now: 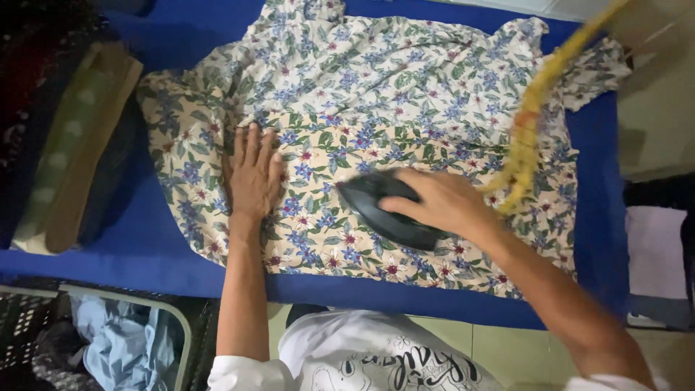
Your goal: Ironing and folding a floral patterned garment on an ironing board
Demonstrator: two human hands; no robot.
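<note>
far left: dark stuff at frame edge, blurred, can't tell what.
folded pile (72, 145): green/tan folded cloth w/ sth dark under it, sits on the left end of the table, just beside the garment's edge, not touching as far as I can see.
crate (29, 333): dark mesh crate below table, lower left; light blue cloth (119, 337) bunched next to it, behind a pale metal bar.
table (152, 246): covered in blue fabric, runs the whole width; bare blue strip along near edge and at both ends.
floral garment (405, 94): cream w/ blue flowers + green leaves, spread flat over most of the table, collar/neck part toward the far edge, a sleeve-like flap at far right.
left hand (253, 174): palm down, fingers straight and close together, pressed flat on the garment's left part, holding the fabric taut. Nothing gripped.
iron (384, 210): black, on the garment near the middle-front, nose pointing left toward the left hand; near it but apart.
right hand (441, 203): wrapped round the iron's handle from above, fingers curled over it.
cord (532, 123): yellowish braided cord, blurred, goes from the iron area up to top right corner.
progress (judgement): area round the iron + near the front looks mostly smooth; creases show by the left hand, across the middle and up toward the collar. So prob. mid-job: front-centre partly pressed, left side, upper part and right flap look undone.
bottom: person's white printed shirt (376, 358), tiled floor under the table.
right edge: pale cloth (655, 253) on sth dark, off the table.
</note>
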